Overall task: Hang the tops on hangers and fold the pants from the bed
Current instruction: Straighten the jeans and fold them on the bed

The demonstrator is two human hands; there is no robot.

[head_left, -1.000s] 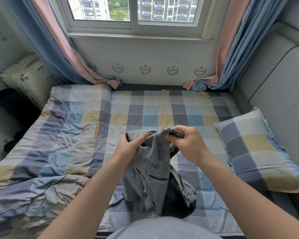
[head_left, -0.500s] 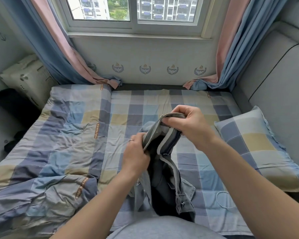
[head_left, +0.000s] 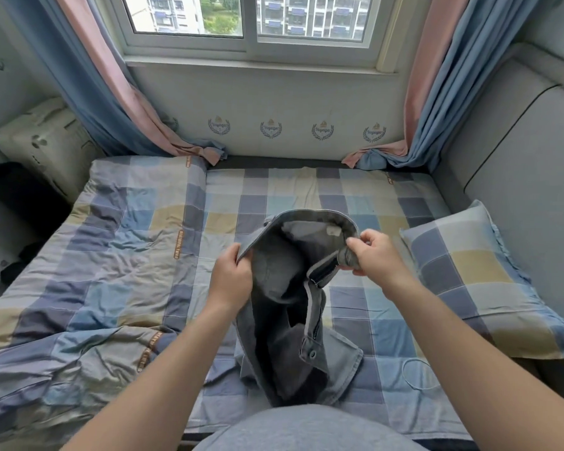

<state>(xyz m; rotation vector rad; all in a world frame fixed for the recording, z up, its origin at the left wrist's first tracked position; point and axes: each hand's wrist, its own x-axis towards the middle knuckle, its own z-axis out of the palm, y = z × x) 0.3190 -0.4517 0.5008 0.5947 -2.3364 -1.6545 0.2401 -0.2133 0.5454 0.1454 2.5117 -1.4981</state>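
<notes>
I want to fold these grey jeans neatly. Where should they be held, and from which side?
Take the jeans by the waistband, one hand at each end, from the sides. The band is a thick open loop held up over the bed with the legs hanging below, so gripping its ends should let the cloth drop straight. The left hand and right hand pinch it there.

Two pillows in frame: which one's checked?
The pillow at right, beside the right hand: blue and yellow checks like the sheet. The cream pillow, far left by the curtain, has none.
</notes>
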